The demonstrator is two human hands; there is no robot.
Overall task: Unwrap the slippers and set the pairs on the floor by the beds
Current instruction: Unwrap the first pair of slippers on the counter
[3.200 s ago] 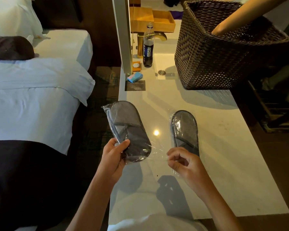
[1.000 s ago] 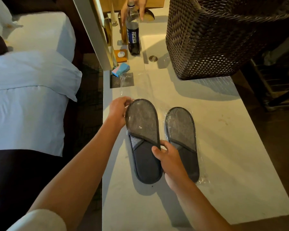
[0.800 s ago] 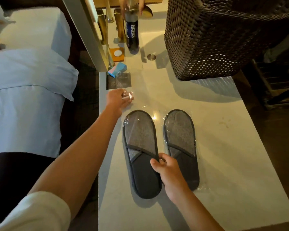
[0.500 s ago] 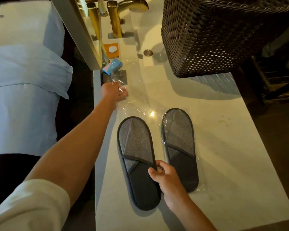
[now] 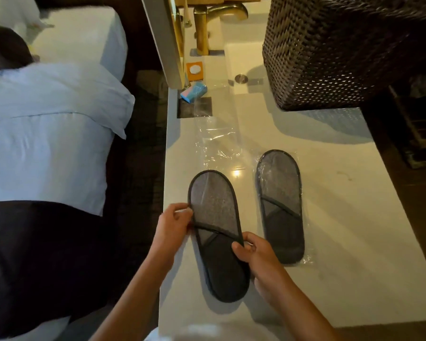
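Both hands grip the bare slipper pair (image 5: pixel 217 232) at lower centre of the frame, left hand (image 5: pixel 172 226) pinching its left edge, right hand (image 5: pixel 253 252) its right edge. The wrapped pair (image 5: pixel 279 205) lies just right on the tabletop (image 5: pixel 354 217). The loose wrapper (image 5: pixel 215 139), slick and light, could slide off the tabletop edge; the stacked slippers may slip apart when lifted.

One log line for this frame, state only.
left hand + right hand: gripping bare grey fabric slipper | second grey slipper: wrapped | clear plastic wrapper: discarded on counter
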